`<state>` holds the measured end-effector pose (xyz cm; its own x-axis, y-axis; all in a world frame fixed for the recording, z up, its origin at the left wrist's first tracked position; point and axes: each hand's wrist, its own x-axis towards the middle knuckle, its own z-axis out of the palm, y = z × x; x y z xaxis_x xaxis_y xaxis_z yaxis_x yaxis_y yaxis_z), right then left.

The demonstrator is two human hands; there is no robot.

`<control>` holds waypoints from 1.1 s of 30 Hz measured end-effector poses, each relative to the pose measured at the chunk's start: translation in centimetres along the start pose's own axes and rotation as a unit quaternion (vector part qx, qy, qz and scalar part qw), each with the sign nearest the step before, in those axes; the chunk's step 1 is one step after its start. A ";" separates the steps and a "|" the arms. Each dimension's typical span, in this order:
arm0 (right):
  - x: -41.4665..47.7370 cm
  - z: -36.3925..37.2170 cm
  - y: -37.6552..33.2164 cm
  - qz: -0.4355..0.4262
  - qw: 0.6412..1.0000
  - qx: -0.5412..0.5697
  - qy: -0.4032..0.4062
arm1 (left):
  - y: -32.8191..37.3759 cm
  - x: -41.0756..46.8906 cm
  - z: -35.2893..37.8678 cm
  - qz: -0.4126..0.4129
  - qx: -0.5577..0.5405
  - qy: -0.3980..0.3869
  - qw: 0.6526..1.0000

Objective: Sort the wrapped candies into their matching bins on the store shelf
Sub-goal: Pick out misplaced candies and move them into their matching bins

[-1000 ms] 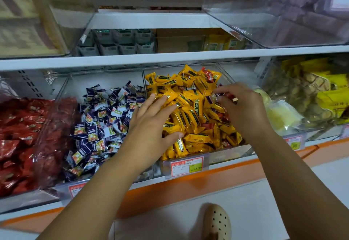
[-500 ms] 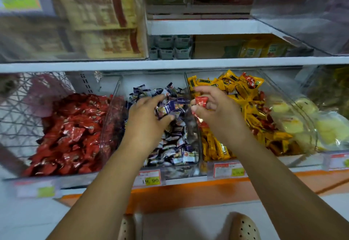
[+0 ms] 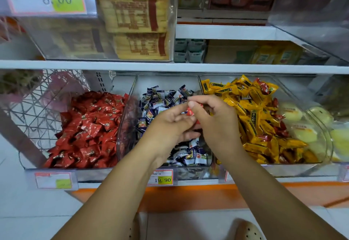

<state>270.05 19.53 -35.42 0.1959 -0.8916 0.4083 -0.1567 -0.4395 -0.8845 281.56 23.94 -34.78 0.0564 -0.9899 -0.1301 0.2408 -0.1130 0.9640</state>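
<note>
Three clear bins stand side by side on the lower shelf. The left bin holds red wrapped candies (image 3: 88, 128), the middle bin holds blue-and-white candies (image 3: 160, 98), and the right bin holds yellow candies (image 3: 253, 119) with a few red ones mixed in. My right hand (image 3: 215, 124) pinches a small red candy (image 3: 190, 110) above the middle bin. My left hand (image 3: 170, 124) meets it there, fingers curled around the same red candy. How many red pieces sit between the hands is hidden.
A white shelf board (image 3: 170, 67) overhangs the bins. Pale round packs (image 3: 304, 128) fill a bin at far right. A wire basket (image 3: 37, 96) stands at far left. Price tags (image 3: 162, 177) line the front rail. My shoes show below on the floor.
My right hand left the yellow bin with a red candy and moved left over the blue-and-white bin. My left hand closed in and now touches the candy. The view shifted left.
</note>
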 end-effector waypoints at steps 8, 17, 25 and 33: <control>0.4 -0.3 0.4 0.023 0.994 -0.075 -0.080 | 1.7 -0.9 -3.4 0.060 0.229 0.139 0.962; 0.8 -2.1 1.2 0.011 0.990 -0.135 -0.040 | 3.3 -2.2 -13.3 0.103 0.424 0.423 0.794; 0.3 -6.0 2.6 0.020 0.955 -0.296 -0.017 | 2.3 -0.8 -9.8 0.166 0.516 0.358 0.760; 1.1 -13.2 5.8 0.110 0.910 -0.395 0.056 | -2.4 1.1 2.4 0.220 0.491 0.063 0.841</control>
<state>256.56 14.53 -37.11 -0.0174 -0.9538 0.2999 -0.8359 -0.1507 -0.5279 278.74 22.95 -36.66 0.0483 -0.9444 0.3251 -0.7428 0.1836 0.6438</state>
